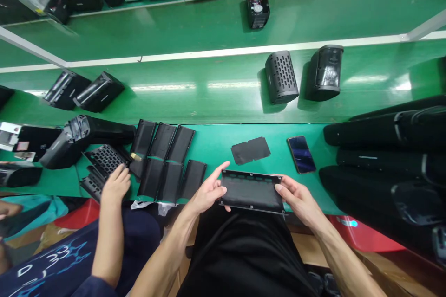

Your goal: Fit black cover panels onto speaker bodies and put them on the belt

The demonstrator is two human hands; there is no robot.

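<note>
1. Left hand (209, 191) gripped the left end of the black panel (251, 190).
2. Panel lay between both hands, cut sheet (251, 150) just beyond it.
3. Right hand (298, 197) pinched its right end, phone (301, 154) near.

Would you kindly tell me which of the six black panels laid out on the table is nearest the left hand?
The rightmost panel in the nearer row; the other five all lie farther to the left of the left hand.
</note>
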